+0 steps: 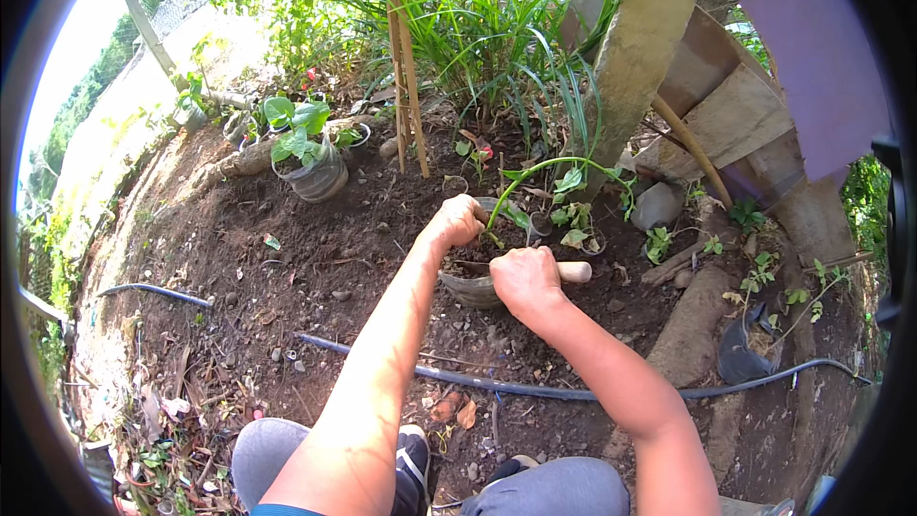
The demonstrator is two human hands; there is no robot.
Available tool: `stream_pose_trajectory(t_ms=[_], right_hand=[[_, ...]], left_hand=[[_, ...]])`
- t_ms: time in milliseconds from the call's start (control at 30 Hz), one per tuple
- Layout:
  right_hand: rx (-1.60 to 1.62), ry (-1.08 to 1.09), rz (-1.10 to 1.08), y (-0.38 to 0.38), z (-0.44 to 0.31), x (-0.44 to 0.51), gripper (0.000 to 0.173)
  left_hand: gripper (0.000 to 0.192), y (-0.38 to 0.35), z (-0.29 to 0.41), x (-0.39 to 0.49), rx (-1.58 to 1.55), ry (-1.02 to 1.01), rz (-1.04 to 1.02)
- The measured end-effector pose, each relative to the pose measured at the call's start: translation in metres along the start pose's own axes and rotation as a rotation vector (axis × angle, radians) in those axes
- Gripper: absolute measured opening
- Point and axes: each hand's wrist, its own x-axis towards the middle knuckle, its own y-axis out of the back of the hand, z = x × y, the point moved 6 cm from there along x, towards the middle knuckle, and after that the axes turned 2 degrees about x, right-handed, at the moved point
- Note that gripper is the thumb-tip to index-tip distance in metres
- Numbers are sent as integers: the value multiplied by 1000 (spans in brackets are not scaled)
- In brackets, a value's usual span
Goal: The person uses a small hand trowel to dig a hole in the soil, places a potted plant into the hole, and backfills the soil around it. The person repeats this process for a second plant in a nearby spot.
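Before me on the soil stands a round plastic plant pot (469, 291) with dark earth in it. A thick green stem (519, 184) rises from the earth and arches to the right, its leafy tip drooping. My left hand (457, 222) is curled at the pot's far left rim; its fingertips are hidden. In my right fist (526, 278), over the pot's near right side, is a hand tool with a pale wooden handle (575, 271). The tool's narrow blade (469, 267) points left across the potted earth; its full shape is hidden.
A dark hose (516, 388) crosses the ground between me and the pot. Another potted leafy plant (313, 175) stands far left. Wooden stakes (406, 86), long grass (487, 36) and a post (630, 64) rise behind. A grey stone (657, 206) and a black planting bag (745, 351) lie right.
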Motion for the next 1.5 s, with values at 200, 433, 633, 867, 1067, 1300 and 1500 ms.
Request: stream_pose_trajectory(t_ms=[200, 433, 633, 867, 1067, 1300, 1500], right_hand=[[-61, -187, 82, 24, 34, -18, 13], [-142, -357, 219, 30, 67, 1, 14], [-173, -253, 195, -5, 67, 32, 15], [-95, -324, 166, 23, 67, 13, 14], [-155, -263, 186, 37, 51, 10, 13], [-84, -207, 90, 45, 42, 4, 14], [-25, -332, 238, 36, 94, -45, 8]], left_hand=[[14, -8, -35, -2, 469, -207, 284], [14, -27, -55, 18, 672, -181, 354], [55, -37, -53, 32, -25, 30, 109], [62, -25, -24, 22, -492, 8, -65], [43, -7, -36, 23, -116, -313, 368], [47, -57, -76, 40, 1006, -150, -166], [43, -16, -30, -5, -75, 397, 164]])
